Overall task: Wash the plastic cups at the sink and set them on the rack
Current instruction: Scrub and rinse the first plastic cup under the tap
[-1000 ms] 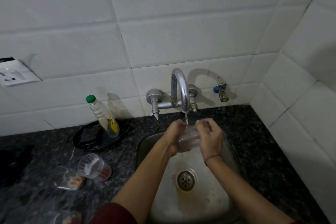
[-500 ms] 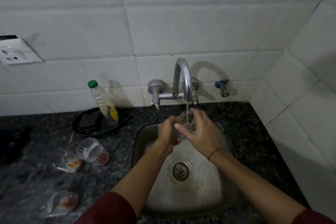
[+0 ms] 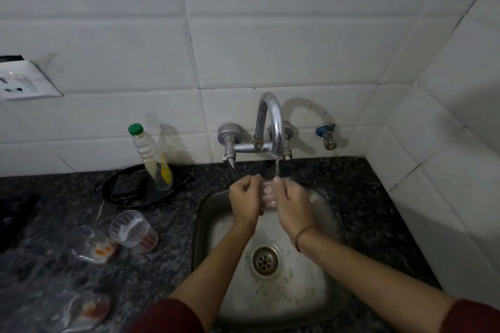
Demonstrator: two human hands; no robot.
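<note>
The sink (image 3: pixel 327 224) sits at the right end of the dark stone counter (image 3: pixel 173 257), and you work at its back rim, under the tap (image 3: pixel 272 127), whose thin stream is running. No rack shows anywhere, so your carry-off could go blind: a wet cup may slip on the way.

Your left hand (image 3: pixel 244 201) and right hand (image 3: pixel 293 205) are both curled shut around one clear plastic cup (image 3: pixel 269 196), pressed between them right under the stream. It looks thin and slick; squeeze too hard and it may buckle or shoot out into the basin.

Near the counter's left edge lie three more cups (image 3: pixel 132 228), tipped over, with reddish residue. Reach carelessly and you could knock the soap bottle (image 3: pixel 153 159) leaning near the back edge.
</note>
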